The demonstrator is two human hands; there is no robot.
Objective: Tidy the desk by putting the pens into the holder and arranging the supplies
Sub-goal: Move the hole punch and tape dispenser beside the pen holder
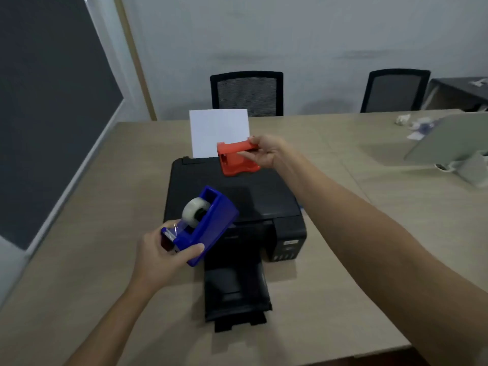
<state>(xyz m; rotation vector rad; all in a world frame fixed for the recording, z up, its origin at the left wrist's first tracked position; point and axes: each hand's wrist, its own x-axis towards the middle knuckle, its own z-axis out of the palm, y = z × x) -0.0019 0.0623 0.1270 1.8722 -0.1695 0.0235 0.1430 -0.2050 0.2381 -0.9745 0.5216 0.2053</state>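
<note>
- The left hand holds a blue tape dispenser at its cutter end; the fingers are closed around the body, thumb on the near side.
- The blue dispenser is off the table, tilted, with its long axis running from the hand up and away to the right. A roll of clear tape sits in its cradle.
- The right hand holds a red tape dispenser, pinching its upper arm; the fingers are closed on it from the right side.
- The red dispenser hangs just above the rear of a black printer, its long axis roughly level, left to right. No roll is visible in it.
- A white sheet stands in the printer's rear feed, directly behind the red dispenser.
- Deciding relation: both dispensers are in hand, over the printer and not over bare table. The red one lies far from the body, the blue one near and to the left.
- Judgement: each must be carried sideways clear of the printer before it can be set down. The left hand has open table just to its left; the right hand has open table to its right.
- No pens and no pen holder can be identified. A pale stand and some small items lie at the far right, too blurred to name.
- Risk, as judged: the tilted blue dispenser may shed its roll if tipped further.
</note>
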